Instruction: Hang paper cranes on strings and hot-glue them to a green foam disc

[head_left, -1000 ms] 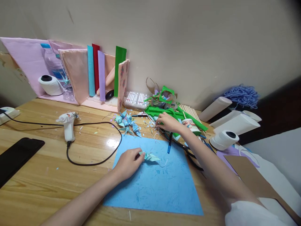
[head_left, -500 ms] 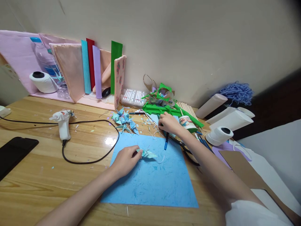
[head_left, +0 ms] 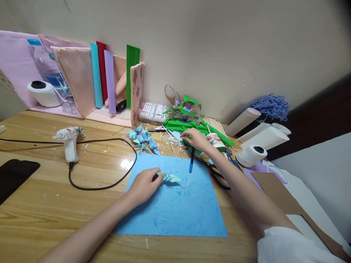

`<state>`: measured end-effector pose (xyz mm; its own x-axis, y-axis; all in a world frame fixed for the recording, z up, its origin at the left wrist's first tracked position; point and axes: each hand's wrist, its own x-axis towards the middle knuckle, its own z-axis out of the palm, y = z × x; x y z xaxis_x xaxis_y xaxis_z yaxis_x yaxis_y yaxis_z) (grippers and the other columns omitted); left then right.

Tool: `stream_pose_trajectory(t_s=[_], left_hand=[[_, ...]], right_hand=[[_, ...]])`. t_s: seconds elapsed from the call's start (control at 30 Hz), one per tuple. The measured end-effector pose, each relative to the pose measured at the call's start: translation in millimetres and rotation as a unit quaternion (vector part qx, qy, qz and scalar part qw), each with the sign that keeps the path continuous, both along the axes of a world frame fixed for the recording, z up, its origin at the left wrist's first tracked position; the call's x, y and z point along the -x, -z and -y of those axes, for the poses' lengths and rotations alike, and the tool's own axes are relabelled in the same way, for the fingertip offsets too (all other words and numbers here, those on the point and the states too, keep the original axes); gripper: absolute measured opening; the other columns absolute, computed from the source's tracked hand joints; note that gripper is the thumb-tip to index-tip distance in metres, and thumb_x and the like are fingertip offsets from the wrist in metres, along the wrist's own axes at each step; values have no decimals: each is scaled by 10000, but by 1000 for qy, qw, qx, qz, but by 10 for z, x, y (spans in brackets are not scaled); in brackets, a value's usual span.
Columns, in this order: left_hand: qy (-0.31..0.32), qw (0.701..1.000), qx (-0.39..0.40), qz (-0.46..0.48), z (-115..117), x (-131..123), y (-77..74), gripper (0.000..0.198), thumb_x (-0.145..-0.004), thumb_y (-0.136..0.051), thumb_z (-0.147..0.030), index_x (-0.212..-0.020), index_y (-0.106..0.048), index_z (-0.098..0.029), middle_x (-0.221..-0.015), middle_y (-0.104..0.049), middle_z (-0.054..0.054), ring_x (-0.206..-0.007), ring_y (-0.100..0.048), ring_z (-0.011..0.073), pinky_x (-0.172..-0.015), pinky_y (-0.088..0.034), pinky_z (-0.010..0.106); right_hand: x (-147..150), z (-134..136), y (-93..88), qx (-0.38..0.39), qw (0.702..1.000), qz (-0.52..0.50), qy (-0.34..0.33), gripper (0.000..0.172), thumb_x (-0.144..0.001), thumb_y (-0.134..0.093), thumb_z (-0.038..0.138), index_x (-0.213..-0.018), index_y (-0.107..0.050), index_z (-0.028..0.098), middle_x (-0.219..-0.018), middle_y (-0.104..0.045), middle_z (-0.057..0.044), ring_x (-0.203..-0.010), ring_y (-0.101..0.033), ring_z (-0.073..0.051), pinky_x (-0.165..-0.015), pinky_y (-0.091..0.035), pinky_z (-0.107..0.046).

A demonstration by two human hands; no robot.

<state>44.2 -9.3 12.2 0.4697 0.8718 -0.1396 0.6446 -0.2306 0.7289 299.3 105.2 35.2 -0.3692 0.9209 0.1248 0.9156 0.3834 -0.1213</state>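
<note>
My left hand (head_left: 145,185) pinches one end of a pale green folded paper crane (head_left: 170,177) with a white string trailing from it. The crane lies over a blue sheet (head_left: 175,215). My right hand (head_left: 195,139) reaches to the back of the table, above scattered white strings (head_left: 175,146). Its fingers are curled together; whatever they hold is too small to make out. Below it, a dark pen with a blue end (head_left: 191,165) lies on the blue sheet. Black-handled scissors (head_left: 219,179) lie partly under my right forearm. Several blue paper cranes (head_left: 144,138) are heaped behind the sheet.
A white glue gun (head_left: 70,144) stands at left, its black cord looping towards the sheet. A phone (head_left: 18,177) lies further left. Markers (head_left: 153,111), green paper scraps (head_left: 189,126), a paper cup (head_left: 216,141) and a thread spool (head_left: 251,156) line the back and right.
The view has shifted slightly, so everything appears a little further left. My right hand's fingers have lifted a little from the clutter. My left hand still keeps hold of the paper crane.
</note>
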Motion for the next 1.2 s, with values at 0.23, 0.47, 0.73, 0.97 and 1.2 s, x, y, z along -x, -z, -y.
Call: stream_pose_trajectory(t_s=[0.23, 0.47, 0.73, 0.97, 1.2], left_hand=[[1, 1000, 2, -4, -13, 1, 6, 357, -883, -338, -405, -688, -544, -189, -619, -553, -10, -608, -487, 138, -558, -241, 246], [4, 1000, -9, 1, -1, 6, 26, 359, -887, -329, -406, -681, -529, -190, -647, -575, -5, -620, -498, 140, -563, -251, 243], [4, 1000, -9, 2, -5, 4, 25, 358, -885, -332, -409, -684, -531, -191, -651, -578, -4, -623, -501, 142, -565, -259, 242], [6, 1000, -4, 3, 5, 10, 7, 350, -882, -337, -402, -692, -543, -192, -636, -565, -7, -623, -498, 142, -565, -257, 241], [4, 1000, -5, -5, 4, 3, -12, 356, -881, -330, -398, -689, -545, -191, -637, -568, -1, -624, -500, 147, -564, -257, 244]], right_hand=[[3, 82, 47, -10, 995, 91, -28, 94, -782, -630, 221, -745, -711, 194, -815, -645, -70, -855, -487, -217, -633, -343, -285], [100, 78, 59, -26, 989, 136, -41, 162, -798, -559, 179, -731, -706, 160, -793, -627, -112, -854, -476, -241, -658, -346, -310], [109, 96, 63, -47, 993, 108, -9, 159, -771, -519, 160, -704, -663, 167, -796, -625, -101, -854, -483, -231, -643, -364, -296], [3, 96, -91, 24, 954, -282, 96, 52, -676, -553, 203, -687, -590, 167, -765, -616, -41, -766, -539, -186, -732, -409, -307], [-32, 82, -25, 140, 904, -390, 105, 138, -692, -544, 300, -660, -545, 165, -651, -653, -52, -635, -633, -162, -598, -506, -270]])
